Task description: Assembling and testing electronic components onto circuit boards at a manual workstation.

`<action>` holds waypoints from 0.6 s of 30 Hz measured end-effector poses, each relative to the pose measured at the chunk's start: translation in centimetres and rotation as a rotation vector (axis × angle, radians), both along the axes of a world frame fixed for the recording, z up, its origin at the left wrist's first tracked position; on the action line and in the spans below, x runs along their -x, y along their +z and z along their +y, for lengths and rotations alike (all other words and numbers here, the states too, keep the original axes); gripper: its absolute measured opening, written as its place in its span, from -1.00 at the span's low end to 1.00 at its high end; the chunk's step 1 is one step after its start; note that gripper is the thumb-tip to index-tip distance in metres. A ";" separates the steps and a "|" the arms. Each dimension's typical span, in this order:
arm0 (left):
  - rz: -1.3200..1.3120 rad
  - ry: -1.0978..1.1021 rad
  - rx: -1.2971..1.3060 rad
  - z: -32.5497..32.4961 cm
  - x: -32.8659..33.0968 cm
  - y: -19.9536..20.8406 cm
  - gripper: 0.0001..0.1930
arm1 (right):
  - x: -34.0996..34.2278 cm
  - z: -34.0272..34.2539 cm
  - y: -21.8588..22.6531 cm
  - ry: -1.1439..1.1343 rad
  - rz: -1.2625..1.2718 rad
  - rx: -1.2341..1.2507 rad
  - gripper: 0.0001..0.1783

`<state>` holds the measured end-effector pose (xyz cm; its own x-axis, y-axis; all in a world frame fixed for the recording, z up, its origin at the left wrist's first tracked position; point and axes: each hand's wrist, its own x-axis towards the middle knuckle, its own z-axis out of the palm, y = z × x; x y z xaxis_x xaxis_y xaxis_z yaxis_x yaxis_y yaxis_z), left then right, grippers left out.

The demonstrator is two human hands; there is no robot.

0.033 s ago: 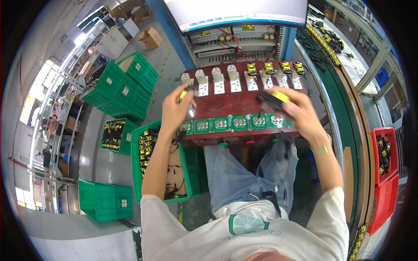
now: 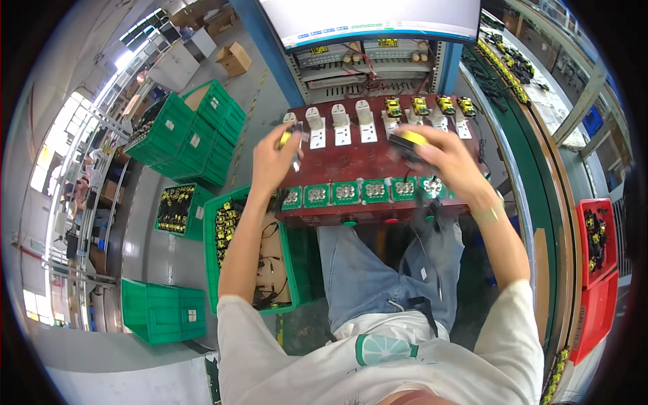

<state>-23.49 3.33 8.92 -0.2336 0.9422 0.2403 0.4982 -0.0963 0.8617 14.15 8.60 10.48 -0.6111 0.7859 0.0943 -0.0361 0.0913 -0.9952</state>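
My left hand point(image 2: 273, 160) is closed on a small black-and-yellow power adapter point(image 2: 286, 138), by the left end of a dark red test bench. My right hand point(image 2: 451, 156) grips another black-and-yellow adapter point(image 2: 409, 139), blurred by motion, over the bench's right half. A dark cord point(image 2: 432, 219) dangles below this hand toward my lap. Behind the hands stands a row of white sockets point(image 2: 339, 125). Several yellow-and-black adapters point(image 2: 419, 105) sit on those at the right. Along the near edge runs a row of green contact plates point(image 2: 345, 192).
A monitor point(image 2: 371, 19) hangs above the bench's far side. Left of my lap stands a green crate point(image 2: 289, 270) holding adapters and cords; more green crates point(image 2: 165, 310) rest on the floor. To the right are a green conveyor point(image 2: 540, 182) and red bins point(image 2: 594, 314).
My right hand has shifted left and slightly up with its adapter, and the cord swings lower over my lap. The left hand stays nearly in place, still gripping its adapter.
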 end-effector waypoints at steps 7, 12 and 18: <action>0.621 0.100 0.127 12.8 3.6 -1.6 -0.43 | 14.5 15.3 -1.9 0.002 -0.434 -0.353 -0.45; 0.879 0.105 0.205 16.5 4.1 -2.0 -0.35 | 17.8 19.0 -3.5 -0.003 -0.685 -0.555 -0.39; 1.053 0.025 0.252 16.7 3.7 -1.0 -0.41 | 18.1 19.7 -4.9 -0.003 -0.634 -0.654 -0.35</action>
<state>-27.14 20.02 7.92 -0.0433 0.9904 0.1315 0.9990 0.0445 -0.0065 -4.00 28.31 5.61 -0.6984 0.6955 0.1690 0.5014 0.6439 -0.5779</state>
